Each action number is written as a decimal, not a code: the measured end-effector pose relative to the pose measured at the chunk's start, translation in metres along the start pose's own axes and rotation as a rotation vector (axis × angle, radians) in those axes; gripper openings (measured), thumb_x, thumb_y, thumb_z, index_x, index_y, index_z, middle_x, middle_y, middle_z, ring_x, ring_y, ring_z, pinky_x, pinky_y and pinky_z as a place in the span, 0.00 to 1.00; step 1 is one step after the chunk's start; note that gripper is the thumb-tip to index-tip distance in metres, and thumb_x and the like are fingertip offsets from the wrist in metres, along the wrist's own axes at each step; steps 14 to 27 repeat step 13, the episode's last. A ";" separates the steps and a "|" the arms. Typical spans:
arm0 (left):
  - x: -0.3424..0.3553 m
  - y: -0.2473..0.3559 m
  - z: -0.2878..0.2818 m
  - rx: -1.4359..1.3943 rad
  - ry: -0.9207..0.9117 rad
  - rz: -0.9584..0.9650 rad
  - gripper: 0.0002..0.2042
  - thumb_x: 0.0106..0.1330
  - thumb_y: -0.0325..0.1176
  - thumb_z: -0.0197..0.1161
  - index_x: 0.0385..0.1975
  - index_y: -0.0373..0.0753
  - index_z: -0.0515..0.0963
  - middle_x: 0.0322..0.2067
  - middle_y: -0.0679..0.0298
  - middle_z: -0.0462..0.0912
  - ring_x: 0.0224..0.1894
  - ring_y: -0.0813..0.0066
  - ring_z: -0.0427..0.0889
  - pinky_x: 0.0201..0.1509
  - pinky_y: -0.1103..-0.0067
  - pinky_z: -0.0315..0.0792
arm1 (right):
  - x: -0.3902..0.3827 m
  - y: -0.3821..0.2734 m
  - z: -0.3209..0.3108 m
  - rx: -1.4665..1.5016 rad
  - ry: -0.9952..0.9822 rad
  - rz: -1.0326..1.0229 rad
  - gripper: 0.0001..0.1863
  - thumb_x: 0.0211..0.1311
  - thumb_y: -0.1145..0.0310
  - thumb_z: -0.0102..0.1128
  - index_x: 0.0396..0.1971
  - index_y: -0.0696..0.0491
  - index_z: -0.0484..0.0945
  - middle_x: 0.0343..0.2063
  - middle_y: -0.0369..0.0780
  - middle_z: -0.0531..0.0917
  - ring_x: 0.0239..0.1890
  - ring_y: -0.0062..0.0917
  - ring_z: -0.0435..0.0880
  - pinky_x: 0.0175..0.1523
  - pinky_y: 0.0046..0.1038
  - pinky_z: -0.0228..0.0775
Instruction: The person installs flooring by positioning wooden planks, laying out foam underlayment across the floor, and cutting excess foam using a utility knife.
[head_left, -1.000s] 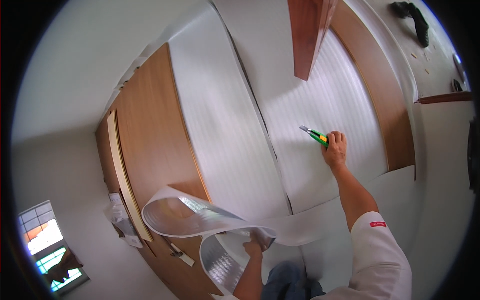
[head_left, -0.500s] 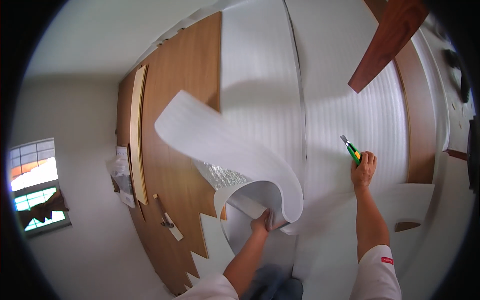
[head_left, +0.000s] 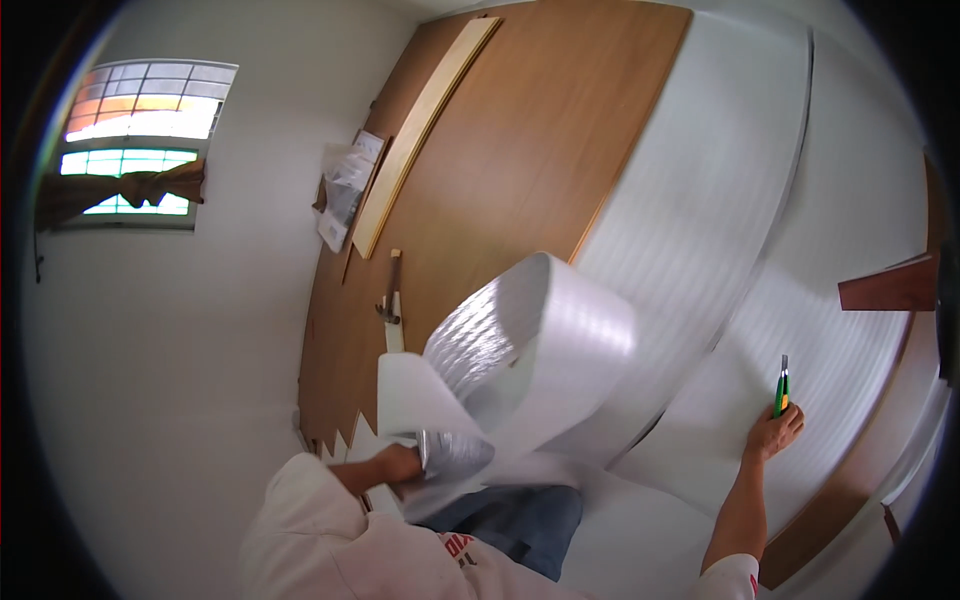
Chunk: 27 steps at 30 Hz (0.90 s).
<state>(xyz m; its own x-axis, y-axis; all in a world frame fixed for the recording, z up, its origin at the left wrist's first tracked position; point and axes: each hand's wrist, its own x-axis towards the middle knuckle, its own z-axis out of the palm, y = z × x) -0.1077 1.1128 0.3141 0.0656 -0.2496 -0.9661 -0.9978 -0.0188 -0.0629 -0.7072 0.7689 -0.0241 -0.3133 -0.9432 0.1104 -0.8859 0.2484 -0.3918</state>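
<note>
My left hand (head_left: 400,466) is closed on a curled strip of white foam underlay (head_left: 590,345) with a silvery foil side. The strip arches up and loops over in front of me, above the floor. Its far part bends over the edge of the wood-look flooring (head_left: 560,110). Over on the right, my right hand (head_left: 775,434) grips a green utility knife (head_left: 782,390), its blade end pointing away from me. Below that hand lies white underlay sheeting (head_left: 840,300), with a dark seam between two lengths. My bent knee shows below the strip.
On the flooring lie a hammer (head_left: 389,305), a pale plank (head_left: 425,140) and a plastic-wrapped package (head_left: 346,190) near the left wall. The flooring's near edge is stepped. A dark reddish wooden piece (head_left: 888,288) juts in at the right. A window (head_left: 140,140) is in the left wall.
My view has swung left. My left hand has drawn the underlay strip to the left, and the strip has folded into a taller loop. The right hand still holds the knife.
</note>
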 end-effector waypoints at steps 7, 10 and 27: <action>-0.006 0.099 0.036 -0.197 0.450 -0.038 0.14 0.62 0.38 0.59 0.38 0.34 0.83 0.41 0.46 0.85 0.42 0.45 0.85 0.50 0.59 0.79 | 0.005 -0.022 -0.009 -0.044 -0.004 -0.050 0.16 0.58 0.75 0.66 0.46 0.58 0.74 0.48 0.47 0.77 0.52 0.47 0.75 0.55 0.45 0.70; -0.014 0.116 -0.016 -0.095 0.070 -0.105 0.13 0.63 0.37 0.59 0.39 0.36 0.83 0.43 0.46 0.84 0.43 0.52 0.86 0.44 0.62 0.81 | 0.003 -0.008 -0.008 -0.055 0.000 -0.046 0.16 0.59 0.75 0.65 0.47 0.58 0.74 0.48 0.47 0.77 0.52 0.47 0.75 0.55 0.45 0.70; -0.012 0.098 0.004 -0.040 0.315 -0.019 0.15 0.59 0.41 0.63 0.37 0.37 0.85 0.41 0.50 0.86 0.41 0.51 0.87 0.43 0.65 0.82 | 0.004 0.001 -0.002 -0.032 -0.019 -0.029 0.19 0.58 0.72 0.68 0.48 0.56 0.74 0.49 0.46 0.77 0.52 0.46 0.75 0.55 0.47 0.70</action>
